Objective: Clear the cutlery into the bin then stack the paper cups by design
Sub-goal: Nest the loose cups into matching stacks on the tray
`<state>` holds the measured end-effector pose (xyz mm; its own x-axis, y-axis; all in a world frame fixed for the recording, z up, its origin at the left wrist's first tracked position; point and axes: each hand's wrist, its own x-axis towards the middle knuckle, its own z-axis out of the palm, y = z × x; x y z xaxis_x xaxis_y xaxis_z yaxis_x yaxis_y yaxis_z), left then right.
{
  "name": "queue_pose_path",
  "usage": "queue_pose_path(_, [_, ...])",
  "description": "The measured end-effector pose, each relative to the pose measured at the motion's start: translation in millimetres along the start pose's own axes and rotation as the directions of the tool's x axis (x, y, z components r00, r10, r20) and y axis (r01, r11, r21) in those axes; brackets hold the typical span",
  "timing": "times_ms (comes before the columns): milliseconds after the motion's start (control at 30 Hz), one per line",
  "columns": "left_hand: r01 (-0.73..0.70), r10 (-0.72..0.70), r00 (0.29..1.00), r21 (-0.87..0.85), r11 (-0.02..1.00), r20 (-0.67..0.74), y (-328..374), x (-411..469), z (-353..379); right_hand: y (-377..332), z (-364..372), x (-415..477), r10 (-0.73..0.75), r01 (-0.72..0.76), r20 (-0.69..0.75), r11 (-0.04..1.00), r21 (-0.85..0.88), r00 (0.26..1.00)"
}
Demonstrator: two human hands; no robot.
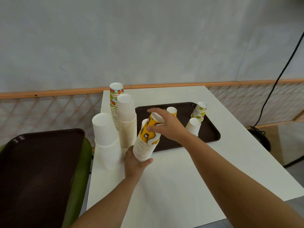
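Note:
My left hand (134, 162) grips the base of a tilted stack of yellow-and-brown paper cups (145, 143) above the white table (181, 178). My right hand (167, 125) holds the top yellow cup (153, 122) of that stack, fingers wrapped around it. Upside down on the brown tray (209, 134) stand a yellow cup (171, 111), a plain white cup (194, 126) and a green lime-print cup (199, 111). Two plain white stacks (107, 140) (127, 119) and a striped fruit-print stack (114, 99) stand at the table's left.
A second brown tray (37, 170) rests on a green object (80, 178) to the left of the table. A wooden lattice rail (49, 109) runs behind. A black cable (279, 71) hangs at the right, ending at a dark thing on the floor.

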<state>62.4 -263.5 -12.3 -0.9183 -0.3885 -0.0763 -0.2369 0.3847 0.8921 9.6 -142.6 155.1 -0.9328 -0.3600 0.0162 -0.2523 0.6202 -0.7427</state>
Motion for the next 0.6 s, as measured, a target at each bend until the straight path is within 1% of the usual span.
queue_pose_path(133, [-0.026,0.026,1.0,-0.008,1.0,-0.001,-2,-3,3,5,0,0,0.04,-0.035,-0.039,0.994,0.107,0.998])
queue_pose_path(300, [-0.041,0.044,0.997,-0.049,0.998,0.056,-2,-13,6,8,3,-2,0.11,-0.091,-0.071,0.97,0.226,0.991])
queue_pose_path(400, [-0.05,0.06,0.992,-0.094,0.994,0.113,2,-17,6,10,6,-5,0.145,-0.132,-0.027,0.954,0.267,0.989])
queue_pose_path(500, [-0.052,0.065,0.984,-0.086,0.995,0.165,9,-19,5,12,6,-6,0.189,-0.188,0.026,0.937,0.296,0.982])
queue_pose_path(600, [-0.036,0.052,0.981,-0.086,0.996,0.188,19,-21,4,15,1,-7,0.186,-0.202,0.078,0.926,0.32,0.979])
